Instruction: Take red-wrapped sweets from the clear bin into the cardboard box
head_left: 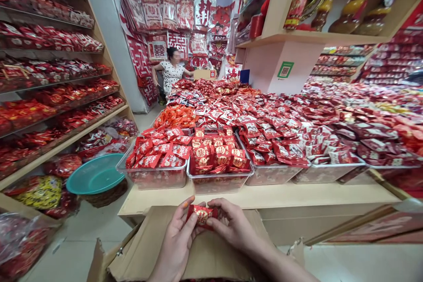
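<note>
Between my two hands is a small red wrapped candy (pixel 202 215) with gold print on its wrapper. My left hand (pixel 183 229) pinches its left end, thumb in front. The right end is pinched by the thumb and fingers of my right hand (pixel 231 222). Both hands are above the flap of an open cardboard box (pixel 139 251), whose inside shows only a strip of red at the bottom. Just beyond them, a clear plastic bin (pixel 220 178) holds red candies with similar gold print. To its left stands another clear bin (pixel 155 178) of red packets.
A pale wooden counter (pixel 264 198) carries many candy bins. On the left, a teal basin (pixel 95 174) sits near the floor, beside shelves (pixel 56 79) of red packets. A person in a dotted top (pixel 170 72) is at the back. An overhanging cabinet (pixel 333 37) juts out at right.
</note>
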`<state>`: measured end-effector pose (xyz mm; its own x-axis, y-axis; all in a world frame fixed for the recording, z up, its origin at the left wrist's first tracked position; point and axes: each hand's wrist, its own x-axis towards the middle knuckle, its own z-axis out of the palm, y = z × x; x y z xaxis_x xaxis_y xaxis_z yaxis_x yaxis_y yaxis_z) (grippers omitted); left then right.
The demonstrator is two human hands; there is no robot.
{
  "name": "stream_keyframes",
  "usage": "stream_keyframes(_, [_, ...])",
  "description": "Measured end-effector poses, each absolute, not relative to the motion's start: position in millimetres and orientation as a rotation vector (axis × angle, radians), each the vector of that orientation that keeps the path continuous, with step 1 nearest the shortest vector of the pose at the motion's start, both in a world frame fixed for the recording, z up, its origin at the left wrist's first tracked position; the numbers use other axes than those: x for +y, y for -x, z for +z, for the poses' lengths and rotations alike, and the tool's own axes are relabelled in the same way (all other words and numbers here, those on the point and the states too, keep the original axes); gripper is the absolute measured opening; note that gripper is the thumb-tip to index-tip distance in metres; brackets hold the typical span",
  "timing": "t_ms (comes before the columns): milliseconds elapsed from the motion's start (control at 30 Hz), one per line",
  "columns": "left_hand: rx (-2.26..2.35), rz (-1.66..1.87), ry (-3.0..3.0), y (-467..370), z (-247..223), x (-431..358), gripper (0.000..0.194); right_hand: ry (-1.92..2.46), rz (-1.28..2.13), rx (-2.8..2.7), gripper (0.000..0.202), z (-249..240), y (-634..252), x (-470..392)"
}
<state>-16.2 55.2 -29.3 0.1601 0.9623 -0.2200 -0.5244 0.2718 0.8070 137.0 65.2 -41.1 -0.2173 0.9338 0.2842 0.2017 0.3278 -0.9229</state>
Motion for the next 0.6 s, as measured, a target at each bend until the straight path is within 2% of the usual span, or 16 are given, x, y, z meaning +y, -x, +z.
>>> stream_keyframes(233, [0.867,1.129,-0.727,19.5,-38.6,56.5,0.035,1.125,0.971,-1.750,0.022,-38.3,-136.3,64.4])
stream_keyframes(400, [0.893,1.199,-0.656,18.1,-42.4,60.2,0.035,1.114,0.533,-1.914,0.016,4.0,-158.6,85.1])
stream_keyframes(533, [0.914,1.233,-0.622,17.9,-48.2,62.6,0.036,1.231,0.167,-1.943,0.019,58.9,-190.1,147.4])
stream_keyframes(600, [0.921,1.229,-0.607,18.6,-51.8,63.4,0.037,1.389,0.115,-2.070,0.023,79.1,-201.5,186.2])
